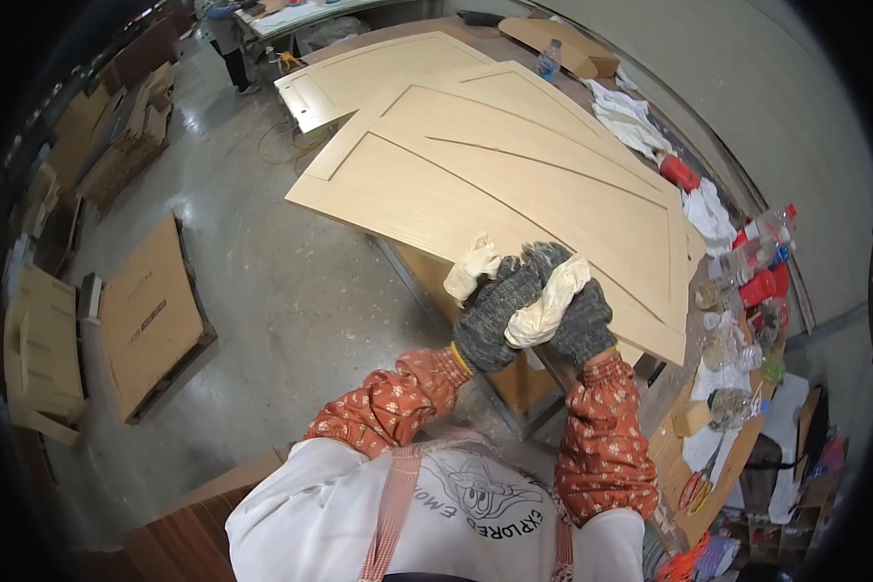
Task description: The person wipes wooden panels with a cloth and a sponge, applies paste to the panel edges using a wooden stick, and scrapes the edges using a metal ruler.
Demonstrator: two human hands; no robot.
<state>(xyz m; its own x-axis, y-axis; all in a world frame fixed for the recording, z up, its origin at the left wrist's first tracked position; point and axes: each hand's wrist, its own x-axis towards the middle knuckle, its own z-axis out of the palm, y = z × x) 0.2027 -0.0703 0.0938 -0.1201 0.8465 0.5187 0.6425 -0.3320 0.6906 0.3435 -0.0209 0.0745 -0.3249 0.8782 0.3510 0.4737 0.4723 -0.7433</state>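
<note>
While the gray-gloved left hand and right hand squeeze a twisted cream cloth, the pale wooden panel above slants toward lower right.

We are counting three pale panels upper centre, two gloved hands and two floral sleeves below, one person upper left, one pair of scissors lower right.
</note>
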